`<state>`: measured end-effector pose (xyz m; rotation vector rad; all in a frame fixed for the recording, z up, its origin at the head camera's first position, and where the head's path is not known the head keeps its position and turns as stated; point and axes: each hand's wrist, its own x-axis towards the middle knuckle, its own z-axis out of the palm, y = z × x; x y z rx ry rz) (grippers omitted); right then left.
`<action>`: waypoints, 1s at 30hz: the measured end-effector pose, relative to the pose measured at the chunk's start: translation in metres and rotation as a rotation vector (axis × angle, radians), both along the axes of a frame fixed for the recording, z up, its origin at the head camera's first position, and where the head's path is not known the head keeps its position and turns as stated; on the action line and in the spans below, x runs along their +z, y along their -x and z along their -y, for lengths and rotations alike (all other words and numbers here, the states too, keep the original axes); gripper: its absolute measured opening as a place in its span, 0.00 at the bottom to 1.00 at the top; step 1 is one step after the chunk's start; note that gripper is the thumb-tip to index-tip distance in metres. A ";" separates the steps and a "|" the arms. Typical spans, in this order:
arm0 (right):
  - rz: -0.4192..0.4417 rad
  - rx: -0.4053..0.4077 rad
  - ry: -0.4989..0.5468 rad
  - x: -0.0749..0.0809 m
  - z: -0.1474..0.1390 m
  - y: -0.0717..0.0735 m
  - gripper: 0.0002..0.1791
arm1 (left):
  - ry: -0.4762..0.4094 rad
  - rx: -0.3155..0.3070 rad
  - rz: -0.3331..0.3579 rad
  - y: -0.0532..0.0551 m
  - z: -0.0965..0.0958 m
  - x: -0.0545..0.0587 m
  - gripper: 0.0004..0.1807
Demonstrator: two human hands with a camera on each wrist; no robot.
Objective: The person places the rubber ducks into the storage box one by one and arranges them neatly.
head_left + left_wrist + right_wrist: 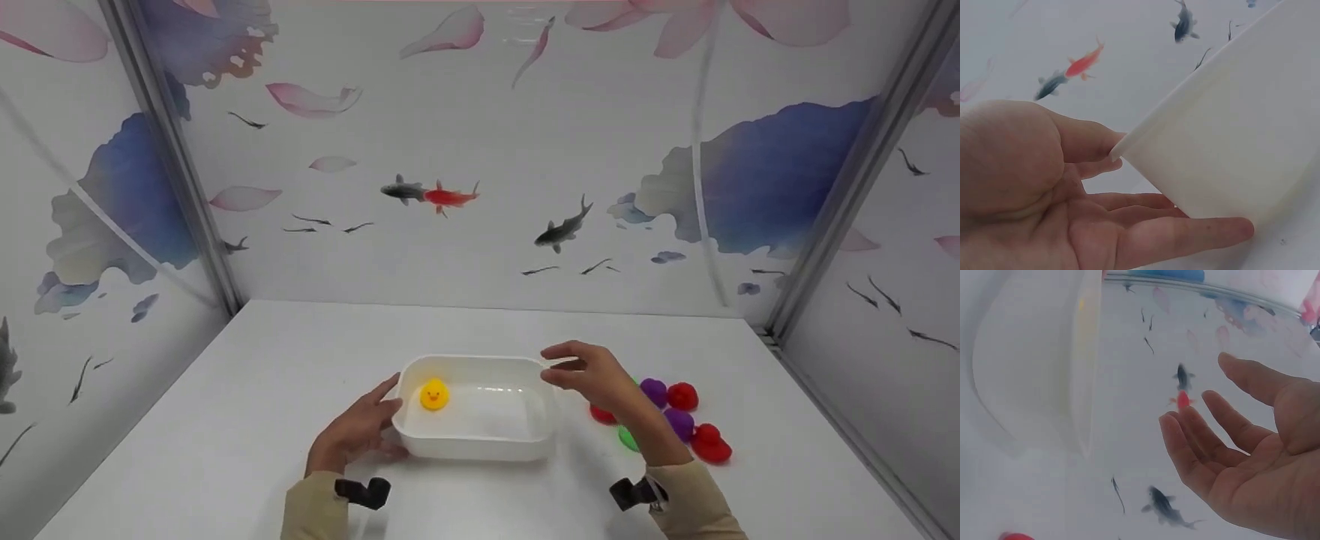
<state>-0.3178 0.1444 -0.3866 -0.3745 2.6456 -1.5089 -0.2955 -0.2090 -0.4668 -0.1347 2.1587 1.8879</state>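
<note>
A white plastic tub [480, 448] sits on the table in front of the person, with a yellow rubber duck [433, 394] inside near its left end. The left hand [360, 427] holds the tub's left end. In the left wrist view, one digit of that hand [1095, 191] is at the tub's rim [1145, 124] while other fingers reach under the wall. Near the tub's right back corner is the right hand [592, 375], raised with fingers spread and slightly bent. The right wrist view shows this hand [1241, 455] apart from the tub [1027, 365], holding nothing.
Several small rubber ducks lie right of the tub, partly behind the right forearm: red ones [710, 444], purple ones [678, 424] and green ones [628, 438]. Printed panels [480, 255] stand along the back and both sides of the white table [247, 420].
</note>
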 end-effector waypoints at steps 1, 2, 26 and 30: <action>0.001 -0.007 -0.005 0.000 -0.005 0.000 0.22 | -0.002 -0.002 0.000 0.000 0.000 0.000 0.34; 0.004 -0.016 -0.005 0.000 -0.010 0.001 0.22 | -0.003 -0.004 -0.002 -0.001 0.001 -0.001 0.34; 0.094 -0.244 0.038 -0.005 -0.136 0.020 0.37 | -0.023 0.003 -0.005 -0.001 0.002 -0.003 0.34; 0.095 -0.269 0.046 -0.013 -0.150 0.023 0.38 | -0.007 0.015 -0.004 0.000 0.003 -0.002 0.34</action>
